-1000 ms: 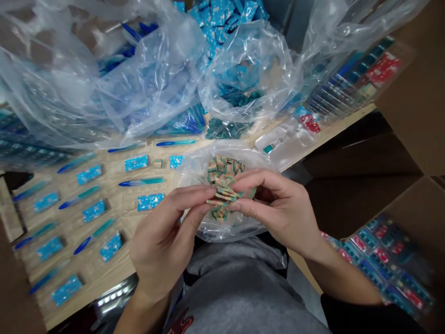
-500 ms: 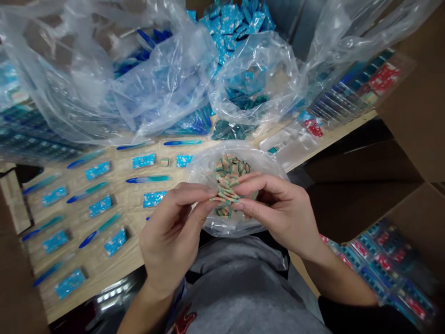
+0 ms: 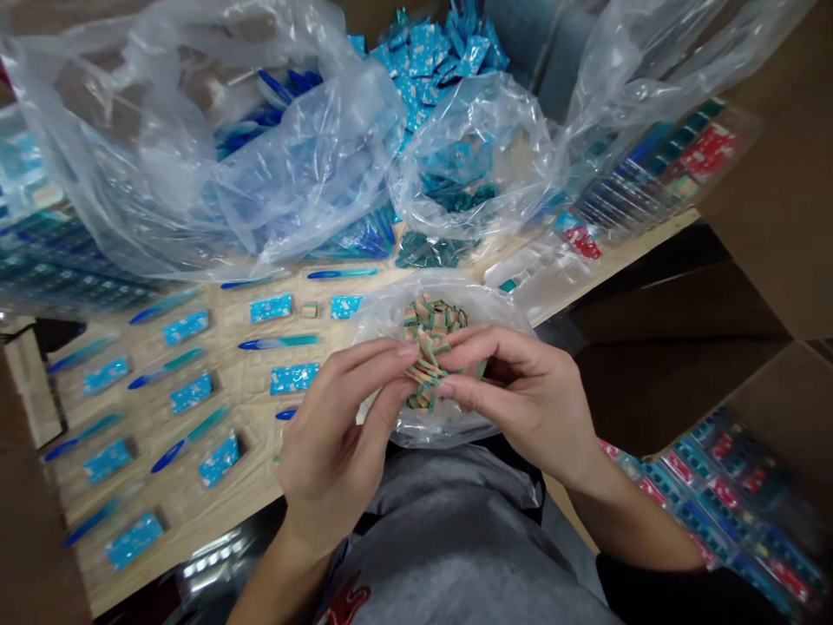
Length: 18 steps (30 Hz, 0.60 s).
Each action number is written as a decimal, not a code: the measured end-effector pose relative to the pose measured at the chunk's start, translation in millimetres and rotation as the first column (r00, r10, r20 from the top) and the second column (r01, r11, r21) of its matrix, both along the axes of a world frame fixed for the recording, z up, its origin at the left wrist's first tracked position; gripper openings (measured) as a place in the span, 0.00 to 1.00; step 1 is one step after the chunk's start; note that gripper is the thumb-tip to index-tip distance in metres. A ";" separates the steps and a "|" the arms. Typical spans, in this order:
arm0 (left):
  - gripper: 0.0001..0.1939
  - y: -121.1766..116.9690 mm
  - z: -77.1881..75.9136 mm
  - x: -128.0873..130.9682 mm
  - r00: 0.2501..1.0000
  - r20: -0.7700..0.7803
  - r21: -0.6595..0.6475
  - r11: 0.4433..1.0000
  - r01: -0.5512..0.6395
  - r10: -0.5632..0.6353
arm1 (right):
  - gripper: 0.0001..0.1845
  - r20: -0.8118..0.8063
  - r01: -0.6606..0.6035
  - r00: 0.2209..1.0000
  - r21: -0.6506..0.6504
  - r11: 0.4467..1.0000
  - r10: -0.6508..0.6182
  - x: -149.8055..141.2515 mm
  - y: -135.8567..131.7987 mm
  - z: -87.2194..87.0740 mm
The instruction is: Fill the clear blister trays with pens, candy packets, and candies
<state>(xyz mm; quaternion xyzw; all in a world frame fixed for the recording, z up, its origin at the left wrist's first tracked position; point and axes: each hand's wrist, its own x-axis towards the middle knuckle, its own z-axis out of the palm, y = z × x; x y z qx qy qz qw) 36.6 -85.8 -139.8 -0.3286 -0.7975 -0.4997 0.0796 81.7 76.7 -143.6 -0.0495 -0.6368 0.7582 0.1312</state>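
A small stack of green, orange and cream striped pieces (image 3: 426,371), which look like erasers, is pinched between my two hands. Thumb and fingers of my left hand (image 3: 331,434) close on its left side. From the right, my right hand (image 3: 540,395) grips the same stack with thumb and forefinger. Directly below lies an open clear plastic bag (image 3: 381,325) with a pile of the same striped erasers (image 3: 433,314) in it. My fingertips cover part of the stack and pile.
Clear trays with blue pens (image 3: 278,342) and blue patterned packets (image 3: 294,378) lie in rows on the wooden table (image 3: 227,512). Large plastic bags (image 3: 312,148) of pens stand behind, near heaped blue packets (image 3: 423,52). A cardboard box (image 3: 651,382) with packed sets (image 3: 722,495) is at right.
My left hand has moved slightly right, closer to my right hand. The striped stack has tilted more upright between my fingers. The view has shifted a little.
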 end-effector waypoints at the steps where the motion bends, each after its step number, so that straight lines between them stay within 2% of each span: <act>1: 0.18 0.5 -0.2 0.4 1.000 -0.003 0.011 1.000 -0.002 0.002 | 0.06 0.014 -0.010 1.000 -0.016 1.000 0.010 -0.3 0.3 0.0; 7: 0.16 5.1 0.7 1.7 0.997 0.068 0.134 0.990 -0.048 0.039 | 0.07 0.129 -0.128 0.980 -0.161 0.979 0.149 0.6 4.6 1.9; 10: 0.14 7.2 0.6 0.7 0.994 0.101 0.180 0.982 -0.061 0.043 | 0.02 0.094 -0.104 0.988 -0.163 0.981 0.120 0.0 3.2 1.4; 13: 0.12 6.9 0.1 -1.2 0.989 0.149 0.234 0.971 -0.045 0.010 | 0.02 0.028 -0.082 0.996 -0.193 0.978 0.089 -1.9 0.0 -1.0; 15: 0.12 5.3 0.3 -2.4 0.982 0.185 0.255 0.967 -0.023 -0.026 | 0.03 0.015 -0.105 0.994 -0.220 0.970 0.111 -3.0 -1.6 -3.3; 18: 0.15 2.5 1.6 -3.2 0.971 0.237 0.208 0.978 -0.014 -0.037 | 0.02 0.023 -0.152 0.986 -0.246 0.957 0.162 -3.6 -1.9 -6.6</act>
